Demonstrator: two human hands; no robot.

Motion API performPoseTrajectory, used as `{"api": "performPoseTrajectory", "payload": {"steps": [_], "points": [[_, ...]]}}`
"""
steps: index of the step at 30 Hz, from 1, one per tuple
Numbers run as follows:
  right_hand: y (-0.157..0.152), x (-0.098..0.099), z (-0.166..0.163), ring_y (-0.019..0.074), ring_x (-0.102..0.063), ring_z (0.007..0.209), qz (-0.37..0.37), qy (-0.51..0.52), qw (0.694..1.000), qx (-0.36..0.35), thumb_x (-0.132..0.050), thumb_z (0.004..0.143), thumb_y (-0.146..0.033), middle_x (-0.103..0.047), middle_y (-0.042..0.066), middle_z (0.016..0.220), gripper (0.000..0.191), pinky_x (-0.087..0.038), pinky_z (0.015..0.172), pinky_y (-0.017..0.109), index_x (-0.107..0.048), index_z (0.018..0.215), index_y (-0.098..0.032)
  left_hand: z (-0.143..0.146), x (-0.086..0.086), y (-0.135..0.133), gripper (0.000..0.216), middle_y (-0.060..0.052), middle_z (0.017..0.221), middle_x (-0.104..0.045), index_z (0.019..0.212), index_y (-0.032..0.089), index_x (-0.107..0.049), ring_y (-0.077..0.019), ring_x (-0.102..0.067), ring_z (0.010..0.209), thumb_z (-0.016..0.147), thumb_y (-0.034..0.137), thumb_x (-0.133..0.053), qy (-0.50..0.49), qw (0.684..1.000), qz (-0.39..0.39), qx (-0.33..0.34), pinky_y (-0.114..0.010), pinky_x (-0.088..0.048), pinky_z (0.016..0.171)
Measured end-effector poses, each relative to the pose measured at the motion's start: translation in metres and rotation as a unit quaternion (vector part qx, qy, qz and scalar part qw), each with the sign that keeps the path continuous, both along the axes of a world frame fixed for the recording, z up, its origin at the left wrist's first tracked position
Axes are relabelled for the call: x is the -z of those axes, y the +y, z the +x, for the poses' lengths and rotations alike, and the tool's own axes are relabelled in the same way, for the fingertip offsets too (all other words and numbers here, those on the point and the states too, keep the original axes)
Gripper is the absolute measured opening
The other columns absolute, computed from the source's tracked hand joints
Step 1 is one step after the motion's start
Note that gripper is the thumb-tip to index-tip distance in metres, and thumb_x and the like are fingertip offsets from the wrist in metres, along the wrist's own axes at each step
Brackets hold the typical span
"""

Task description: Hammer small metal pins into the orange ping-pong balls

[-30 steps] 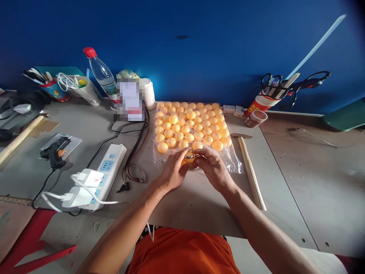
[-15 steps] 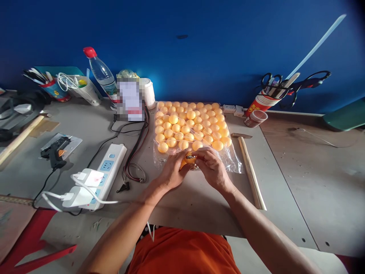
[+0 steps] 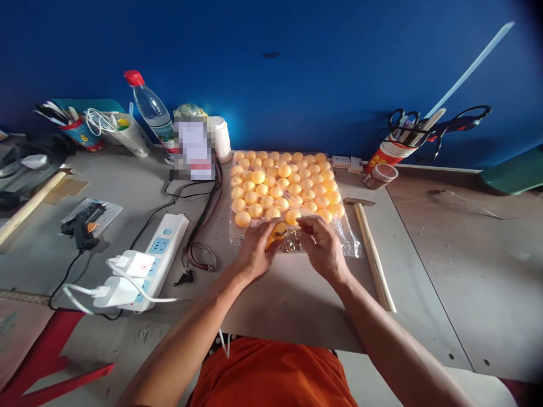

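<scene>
An orange ball (image 3: 279, 230) with dark marks on top is in the person's left hand (image 3: 255, 247), near the front edge of a clear bag (image 3: 353, 246). The left hand is curled around the ball and pinching it with thumb and fingers. The right hand (image 3: 323, 247) is just beside it, a little apart from the ball. Its fingers are bent, with the tips close together, but it is too small to tell if they are pinching something. Small shiny bits (image 3: 292, 242) lie between the two hands.

Behind the hands, lots more orange balls (image 3: 279, 204) sit in rows in the bag, which lies flat on the gray bench (image 3: 280, 305). A hammer (image 3: 374, 257) with a wooden handle lies to the right of the bag. Farther back on that side are a small brown cup (image 3: 377, 180) and a red cup (image 3: 388, 152) with scissors in it. To the left are a white power strip (image 3: 173, 229) with plugs in it, a black glue gun (image 3: 87, 223) and a bottle with a red cap (image 3: 155, 116). A blue wall (image 3: 271, 102) stands at the back.
</scene>
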State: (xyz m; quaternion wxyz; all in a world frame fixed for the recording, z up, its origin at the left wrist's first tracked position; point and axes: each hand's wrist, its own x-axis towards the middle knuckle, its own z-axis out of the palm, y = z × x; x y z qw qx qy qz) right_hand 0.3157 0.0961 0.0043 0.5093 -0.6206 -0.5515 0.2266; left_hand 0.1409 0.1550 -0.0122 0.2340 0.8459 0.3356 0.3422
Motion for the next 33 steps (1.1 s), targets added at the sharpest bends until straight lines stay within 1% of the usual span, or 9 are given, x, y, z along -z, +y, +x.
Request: {"api": "performPoseTrajectory", "payload": {"steps": [3, 7, 10, 13, 16, 21, 26, 30, 33], "points": [[0.001, -0.002, 0.010, 0.0187, -0.064, 0.089, -0.004, -0.016, 1.000, 0.014, -0.056, 0.087, -0.024, -0.066, 0.007, 0.099, 0.018, -0.054, 0.081, 0.034, -0.068, 0.099, -0.020, -0.001, 0.002, 0.002, 0.041, -0.011, 0.123, -0.068, 0.132, 0.020, -0.052, -0.0255, -0.064, 0.112, 0.091, 0.016, -0.057, 0.001, 1.000, 0.017, -0.006, -0.043, -0.052, 0.097], [0.000, -0.003, 0.013, 0.0182, -0.066, 0.085, -0.030, -0.022, 0.999, -0.011, -0.057, 0.087, -0.024, -0.069, 0.007, 0.097, 0.017, -0.055, 0.079, 0.033, -0.069, 0.097, -0.019, -0.002, 0.003, 0.003, 0.046, -0.011, 0.124, -0.068, 0.138, 0.021, -0.049, -0.0248, -0.064, 0.114, 0.092, 0.013, -0.052, 0.007, 1.000, 0.016, 0.011, -0.043, -0.052, 0.100], [-0.001, -0.002, 0.011, 0.0174, -0.066, 0.081, -0.051, -0.023, 0.998, -0.032, -0.056, 0.087, -0.024, -0.070, 0.007, 0.095, 0.021, -0.054, 0.077, 0.032, -0.068, 0.103, -0.018, -0.002, 0.002, 0.003, 0.045, -0.012, 0.126, -0.068, 0.137, 0.020, -0.049, -0.0260, -0.064, 0.116, 0.093, 0.016, -0.052, 0.006, 1.000, 0.007, 0.010, -0.043, -0.052, 0.100], [-0.001, -0.001, 0.010, 0.0172, -0.066, 0.079, -0.055, -0.020, 0.998, -0.029, -0.055, 0.088, -0.024, -0.071, 0.006, 0.091, 0.022, -0.054, 0.075, 0.032, -0.067, 0.105, -0.018, -0.002, 0.002, 0.003, 0.042, -0.013, 0.126, -0.068, 0.134, 0.019, -0.051, -0.0274, -0.064, 0.116, 0.092, 0.020, -0.056, 0.009, 1.000, 0.003, -0.003, -0.045, -0.052, 0.101], [-0.001, -0.001, 0.009, 0.0176, -0.065, 0.079, -0.044, -0.029, 0.998, -0.031, -0.054, 0.088, -0.023, -0.071, 0.006, 0.091, 0.022, -0.054, 0.073, 0.033, -0.068, 0.105, -0.018, -0.002, 0.001, 0.003, 0.042, -0.013, 0.125, -0.068, 0.134, 0.019, -0.051, -0.0272, -0.065, 0.115, 0.093, 0.021, -0.057, 0.008, 1.000, 0.001, -0.008, -0.045, -0.051, 0.101], [-0.001, -0.002, 0.002, 0.0197, -0.064, 0.086, 0.005, -0.085, 0.993, -0.079, -0.054, 0.089, -0.019, -0.069, 0.007, 0.094, 0.022, -0.054, 0.078, 0.035, -0.067, 0.108, -0.019, -0.002, 0.000, 0.001, 0.042, -0.014, 0.128, -0.066, 0.135, 0.019, -0.049, -0.0270, -0.065, 0.116, 0.093, 0.024, -0.056, 0.011, 1.000, -0.008, -0.005, -0.044, -0.052, 0.099], [-0.002, 0.001, -0.001, 0.0216, -0.066, 0.090, 0.048, -0.126, 0.988, -0.077, -0.054, 0.091, -0.019, -0.070, 0.010, 0.103, 0.023, -0.055, 0.084, 0.039, -0.066, 0.112, -0.020, -0.001, 0.003, 0.001, 0.043, -0.014, 0.124, -0.068, 0.134, 0.018, -0.048, -0.0266, -0.066, 0.112, 0.093, 0.025, -0.057, 0.015, 1.000, -0.008, -0.010, -0.044, -0.053, 0.098], [-0.001, 0.002, -0.002, 0.0216, -0.067, 0.092, 0.062, -0.145, 0.980, -0.118, -0.050, 0.094, -0.018, -0.070, 0.011, 0.103, 0.025, -0.056, 0.081, 0.037, -0.066, 0.113, -0.020, -0.001, 0.004, 0.002, 0.042, -0.013, 0.125, -0.068, 0.134, 0.018, -0.048, -0.0267, -0.066, 0.112, 0.093, 0.026, -0.056, 0.030, 0.999, -0.015, -0.007, -0.044, -0.053, 0.097], [-0.002, -0.001, -0.002, 0.0217, -0.067, 0.091, 0.067, -0.138, 0.983, -0.099, -0.051, 0.094, -0.019, -0.071, 0.011, 0.100, 0.023, -0.056, 0.081, 0.038, -0.067, 0.111, -0.020, -0.001, 0.005, 0.003, 0.040, -0.012, 0.120, -0.070, 0.131, 0.019, -0.051, -0.0282, -0.067, 0.109, 0.093, 0.027, -0.058, 0.037, 0.999, -0.027, -0.014, -0.046, -0.052, 0.096]]}}
